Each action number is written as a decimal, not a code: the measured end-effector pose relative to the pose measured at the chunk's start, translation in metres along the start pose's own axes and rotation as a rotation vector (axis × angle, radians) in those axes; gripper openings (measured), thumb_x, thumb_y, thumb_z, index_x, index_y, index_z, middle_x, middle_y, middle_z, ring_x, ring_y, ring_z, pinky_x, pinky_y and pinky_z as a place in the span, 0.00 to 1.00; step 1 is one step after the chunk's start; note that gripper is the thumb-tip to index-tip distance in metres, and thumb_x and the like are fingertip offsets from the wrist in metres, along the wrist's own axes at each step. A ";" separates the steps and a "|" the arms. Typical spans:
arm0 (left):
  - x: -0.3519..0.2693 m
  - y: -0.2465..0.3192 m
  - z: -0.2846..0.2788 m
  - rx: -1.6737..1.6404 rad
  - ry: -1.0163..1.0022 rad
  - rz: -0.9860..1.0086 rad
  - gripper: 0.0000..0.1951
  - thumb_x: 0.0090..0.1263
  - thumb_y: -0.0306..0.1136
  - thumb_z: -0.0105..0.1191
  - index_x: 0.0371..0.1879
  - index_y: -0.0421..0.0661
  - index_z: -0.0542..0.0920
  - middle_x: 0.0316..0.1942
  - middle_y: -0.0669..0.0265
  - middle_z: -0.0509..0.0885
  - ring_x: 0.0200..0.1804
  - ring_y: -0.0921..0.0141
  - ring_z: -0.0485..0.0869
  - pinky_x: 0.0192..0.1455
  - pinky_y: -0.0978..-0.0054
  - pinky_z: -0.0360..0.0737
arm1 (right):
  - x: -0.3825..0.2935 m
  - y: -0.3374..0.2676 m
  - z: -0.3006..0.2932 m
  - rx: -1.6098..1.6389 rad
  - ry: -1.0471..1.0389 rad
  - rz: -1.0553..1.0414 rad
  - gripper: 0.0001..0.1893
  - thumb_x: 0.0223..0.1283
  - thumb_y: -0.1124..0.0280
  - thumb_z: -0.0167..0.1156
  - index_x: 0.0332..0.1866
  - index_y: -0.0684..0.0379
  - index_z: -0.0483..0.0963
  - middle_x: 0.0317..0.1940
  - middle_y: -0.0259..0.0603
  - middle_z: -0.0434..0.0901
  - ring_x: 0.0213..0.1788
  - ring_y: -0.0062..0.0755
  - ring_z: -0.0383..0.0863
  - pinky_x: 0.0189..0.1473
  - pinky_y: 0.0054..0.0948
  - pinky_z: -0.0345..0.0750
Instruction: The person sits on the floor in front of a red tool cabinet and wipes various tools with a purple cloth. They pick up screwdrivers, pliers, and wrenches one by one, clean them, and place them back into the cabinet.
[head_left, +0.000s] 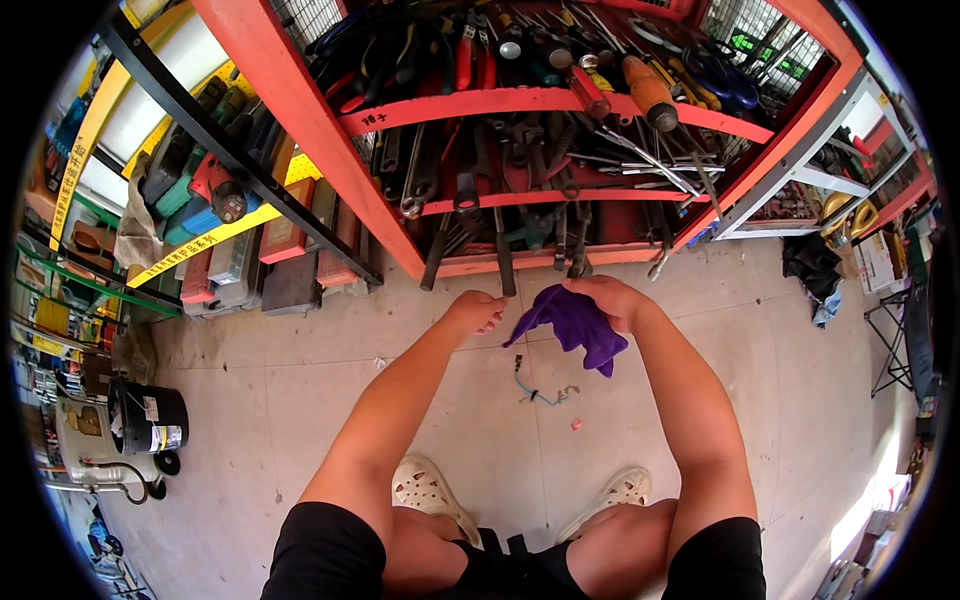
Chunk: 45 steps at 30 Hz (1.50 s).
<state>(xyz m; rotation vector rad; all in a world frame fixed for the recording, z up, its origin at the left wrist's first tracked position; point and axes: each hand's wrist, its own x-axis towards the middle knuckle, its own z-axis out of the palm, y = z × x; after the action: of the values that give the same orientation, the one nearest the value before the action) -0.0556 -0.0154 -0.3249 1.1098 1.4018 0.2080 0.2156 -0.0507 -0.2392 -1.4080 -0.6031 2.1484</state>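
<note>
My right hand (609, 297) grips a purple cloth (571, 324), which hangs down in folds over the floor. Its fingertips are close to the end of a dark metal tool (579, 259) that juts from the lowest shelf; whether they touch it is unclear. My left hand (477, 313) is to the left of the cloth, fingers curled. Right at its fingertips is the lower end of a dark tool handle (505, 266) sticking out of the same shelf. I cannot tell whether the fingers hold that handle.
Before me stands a red metal tool rack (480, 201) with pliers, screwdrivers and wrenches, several overhanging its edges. Left is a shelf with a yellow edge (202, 244) carrying tool cases. A black bucket (148, 417) stands at left. A blue cord (536, 394) lies on the floor.
</note>
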 end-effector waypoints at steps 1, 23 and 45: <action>0.001 -0.004 -0.003 -0.028 0.029 -0.003 0.13 0.68 0.43 0.58 0.31 0.46 0.83 0.30 0.67 0.84 0.30 0.71 0.81 0.33 0.72 0.78 | 0.000 -0.001 0.000 0.005 -0.017 -0.003 0.15 0.69 0.65 0.58 0.52 0.67 0.74 0.43 0.50 0.83 0.41 0.41 0.86 0.41 0.42 0.86; -0.025 -0.020 -0.074 -0.498 0.067 0.194 0.12 0.73 0.42 0.58 0.36 0.46 0.77 0.30 0.69 0.80 0.28 0.76 0.77 0.29 0.79 0.71 | 0.048 0.026 0.030 0.263 -0.021 -0.222 0.11 0.62 0.78 0.51 0.49 0.64 0.73 0.43 0.49 0.82 0.43 0.45 0.85 0.49 0.46 0.83; -0.155 -0.123 -0.039 -0.466 -0.151 0.075 0.09 0.74 0.37 0.58 0.43 0.48 0.73 0.32 0.72 0.79 0.33 0.78 0.77 0.37 0.79 0.73 | 0.044 0.129 0.093 -0.039 -0.315 0.112 0.24 0.63 0.78 0.55 0.65 0.61 0.68 0.50 0.40 0.79 0.48 0.33 0.80 0.51 0.37 0.81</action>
<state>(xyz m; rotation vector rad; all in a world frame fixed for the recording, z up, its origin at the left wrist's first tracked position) -0.1843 -0.1691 -0.3001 0.7723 1.1030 0.4697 0.0931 -0.1321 -0.3142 -1.1540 -0.6976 2.4848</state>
